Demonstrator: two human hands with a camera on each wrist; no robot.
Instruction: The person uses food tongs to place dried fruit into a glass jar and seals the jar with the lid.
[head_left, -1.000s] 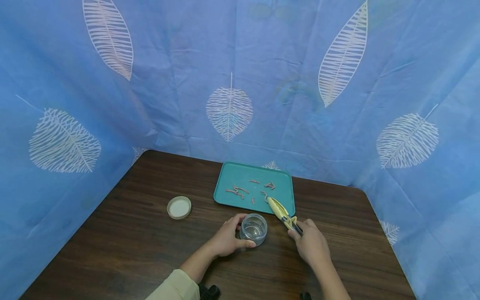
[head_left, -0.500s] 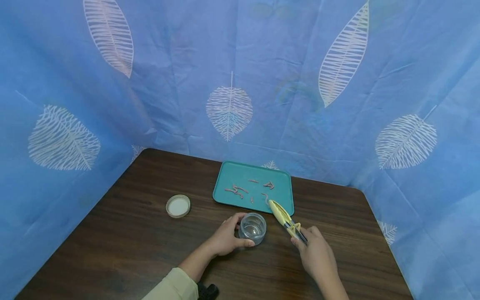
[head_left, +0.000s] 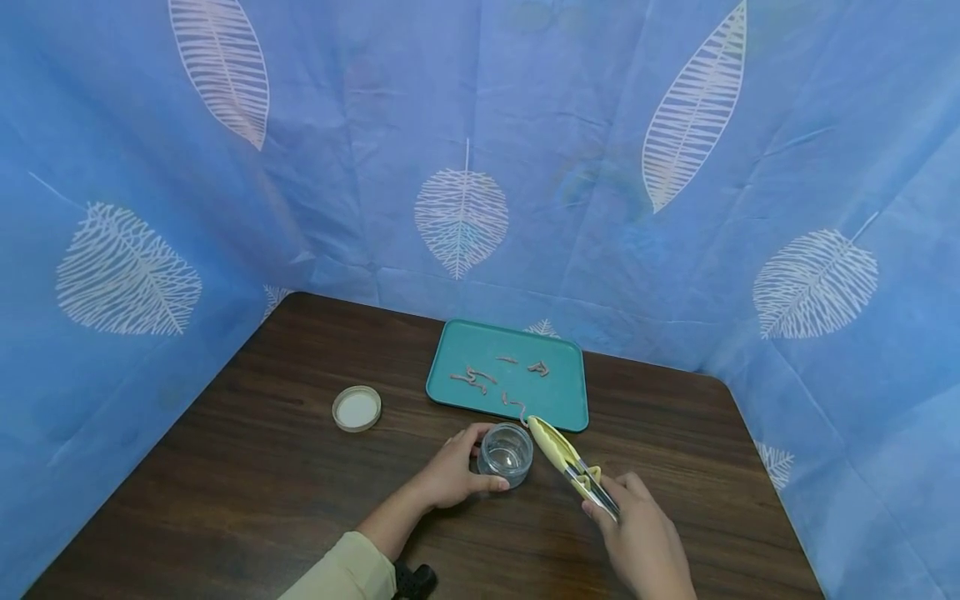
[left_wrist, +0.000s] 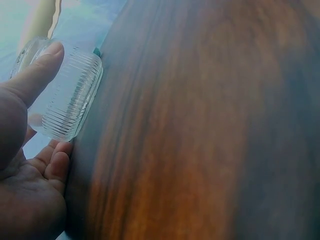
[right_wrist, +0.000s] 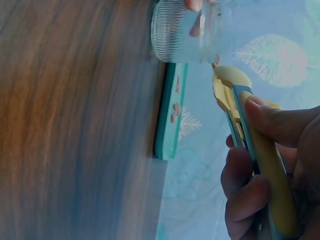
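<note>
My left hand [head_left: 453, 477] grips a clear glass jar [head_left: 506, 472] from its left side, thumb in front and fingers behind. The jar stands upright without a lid, and in the left wrist view its ribbed wall [left_wrist: 70, 102] shows. My right hand [head_left: 643, 533] holds yellow-tipped tongs [head_left: 557, 448], thumb on one arm and fingers curled round the other. From the tongs' tips, just right of the jar's rim, trails a thin pink worm-like strip [head_left: 522, 408]. Several similar pink strips [head_left: 471, 377] lie on the teal tray [head_left: 558, 407] behind the jar.
A round lid [head_left: 356, 409] with a white inside lies on the dark wooden table [head_left: 255, 450], left of the jar. Blue cloth [head_left: 337, 167] printed with white leaves hangs behind the table and along both sides.
The tongs have moved left and toward me, from over the tray to beside the jar's rim, drawing the pink strip along. My left hand and the jar have stayed in place.
</note>
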